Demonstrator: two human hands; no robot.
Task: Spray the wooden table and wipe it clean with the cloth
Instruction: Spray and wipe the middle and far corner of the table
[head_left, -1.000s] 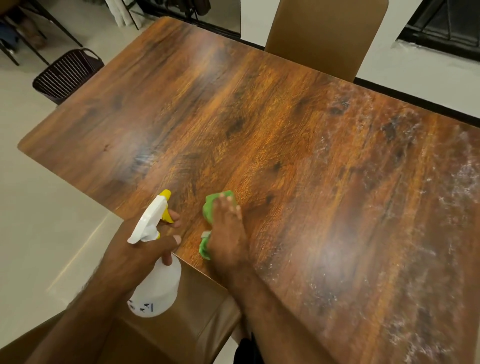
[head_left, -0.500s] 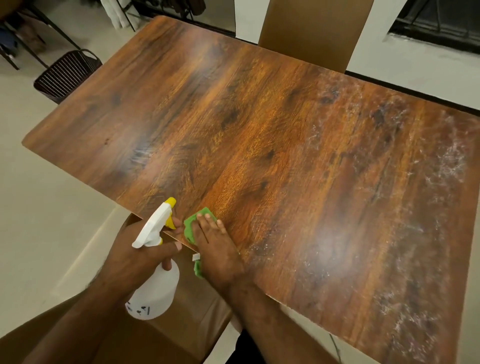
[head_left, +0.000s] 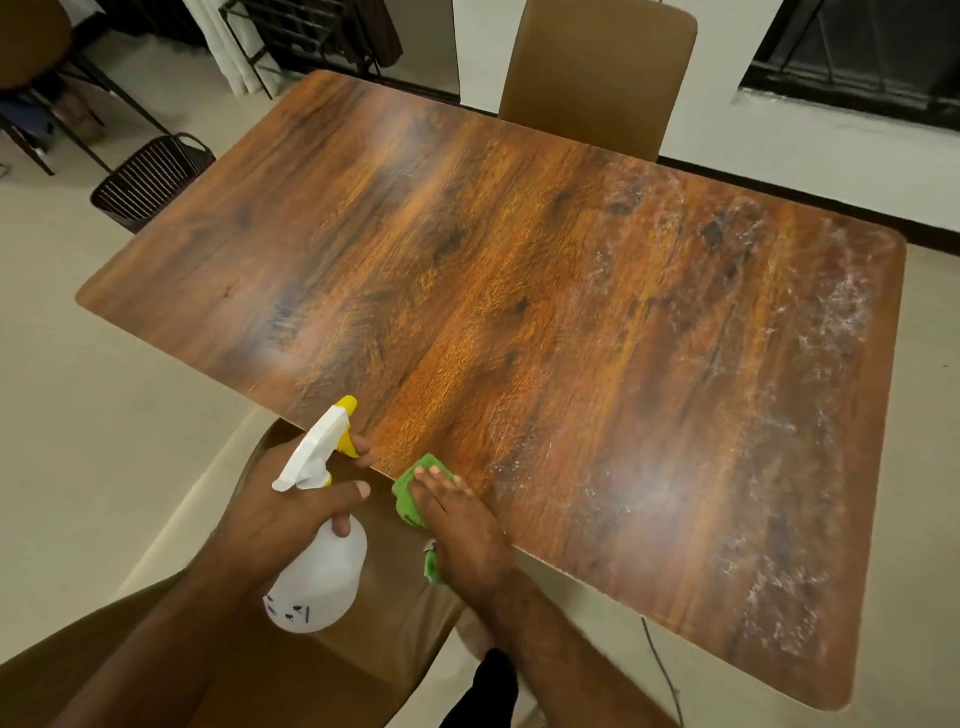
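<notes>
Fingers (head_left: 439, 480) of right hand (head_left: 462, 525) straight and close together, pressing green cloth (head_left: 408, 493) flat onto tabletop (head_left: 467, 286) right at the near edge. Part of the cloth hangs off the edge below the wrist. Left hand (head_left: 280, 514) grips spray bottle (head_left: 317, 582) by the neck, fingers curled round it, one fingertip at the yellow trigger. The bottle is held off the tabletop, just outside the near edge, nozzle aimed toward the far left of the surface.

Progress, as a judgement: roughly midway or less. The left and middle of the tabletop look glossy and mostly streak-free, with a faint smear mark on the left. White residue (head_left: 831, 322) covers the right third, from the far edge down to the near right corner, and looks unwiped. Left to do: wipe that whole right band, possibly with more spray.

Edges and room: the cloth sits on the near edge, so a stroke toward the body would pull it off, while strokes away or to the right have open surface. Nothing stands on the tabletop. Near chair (head_left: 395, 623) sits under the hands and far chair (head_left: 597, 73) is at the far edge. Black basket (head_left: 150, 182) is on the floor by the far left corner. A cable (head_left: 660, 660) lies on the floor under the near edge. The near right corner is a long reach.
</notes>
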